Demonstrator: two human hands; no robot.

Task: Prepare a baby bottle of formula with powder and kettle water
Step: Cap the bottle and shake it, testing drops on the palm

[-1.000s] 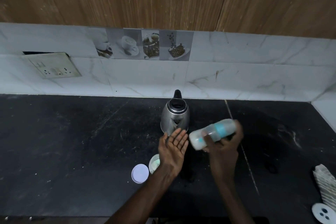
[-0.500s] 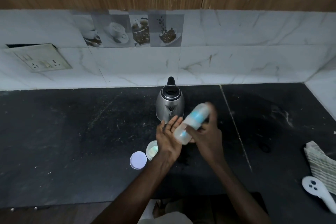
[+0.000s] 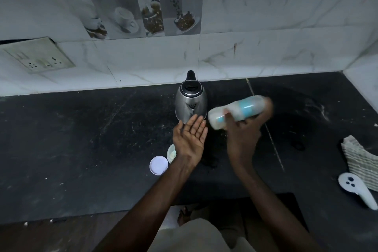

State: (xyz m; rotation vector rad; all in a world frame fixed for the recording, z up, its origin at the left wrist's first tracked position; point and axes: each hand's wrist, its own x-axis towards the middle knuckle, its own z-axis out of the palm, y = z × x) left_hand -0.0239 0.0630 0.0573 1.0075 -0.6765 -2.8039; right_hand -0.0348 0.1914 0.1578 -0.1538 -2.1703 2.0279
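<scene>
Left hand (image 3: pixel 189 141) and right hand (image 3: pixel 241 139) are bare, as are both forearms (image 3: pixel 155 196); pale beige clothing (image 3: pixel 194 235) shows at bottom centre.

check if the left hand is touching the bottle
Cannot tell: head view shows the blurred bottle right beside the left hand, with no plain gap or contact.

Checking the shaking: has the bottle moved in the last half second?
Yes. The bottle in the right hand has swung right, away from the kettle and the left hand.

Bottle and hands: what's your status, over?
Left hand open, palm up, empty. Right hand grips bottle, lying sideways, blurred. Kettle just behind the palm; nothing between palm and bottle.
</scene>
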